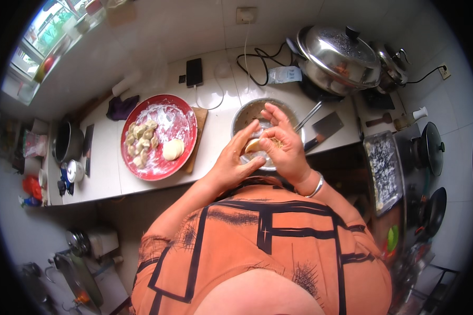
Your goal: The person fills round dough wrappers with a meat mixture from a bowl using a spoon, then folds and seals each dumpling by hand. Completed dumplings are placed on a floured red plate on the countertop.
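Over a steel mixing bowl (242, 114) both hands are close together. My left hand (238, 153) is palm up with its fingers spread, beside a folded dumpling wrapper (253, 145). Thumb and fingers of my right hand (282, 145) pinch the wrapper's edge. Some filling shows in the bowl behind the right hand, where a metal utensil handle (308, 116) leans on the rim. To the left, a red round tray (161, 173) dusted with flour holds several dumplings (142, 139) and a stack of round wrappers (173, 149).
A wooden board (200, 122) lies partly under the tray. A cleaver (326, 126) rests right of the bowl. Behind stand a large lidded steel pot (339, 59), a white packet (284, 74) and a charging phone (194, 72). A floured tray (383, 173) is at the right.
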A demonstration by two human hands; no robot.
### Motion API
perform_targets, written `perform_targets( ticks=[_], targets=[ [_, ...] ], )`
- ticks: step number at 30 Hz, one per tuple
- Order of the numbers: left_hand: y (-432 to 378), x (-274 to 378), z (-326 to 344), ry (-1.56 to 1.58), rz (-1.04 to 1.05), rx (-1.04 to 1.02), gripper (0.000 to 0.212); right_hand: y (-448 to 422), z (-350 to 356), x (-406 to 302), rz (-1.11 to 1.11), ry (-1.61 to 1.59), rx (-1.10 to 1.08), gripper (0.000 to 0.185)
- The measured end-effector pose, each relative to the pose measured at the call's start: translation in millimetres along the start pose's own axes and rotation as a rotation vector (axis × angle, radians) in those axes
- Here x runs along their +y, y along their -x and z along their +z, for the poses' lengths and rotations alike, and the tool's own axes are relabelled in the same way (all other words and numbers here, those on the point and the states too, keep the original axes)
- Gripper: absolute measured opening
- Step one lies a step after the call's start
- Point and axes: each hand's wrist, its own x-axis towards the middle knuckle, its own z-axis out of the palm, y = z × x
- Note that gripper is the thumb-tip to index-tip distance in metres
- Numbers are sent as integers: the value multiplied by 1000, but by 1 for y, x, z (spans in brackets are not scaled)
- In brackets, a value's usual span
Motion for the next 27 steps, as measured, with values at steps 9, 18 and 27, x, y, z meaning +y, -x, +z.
perform_targets(
  ticks=[9,18,27],
  targets=[
    [8,-2,-5,732,-282,43,38,5,-8,-9,-181,104,-15,38],
    [8,3,-2,782,-243,40,45,5,-16,-2,-354,234,-36,32],
    [8,0,-3,705,-277,-23,43,-2,-18,3,-494,347,-93,26]
  ],
)
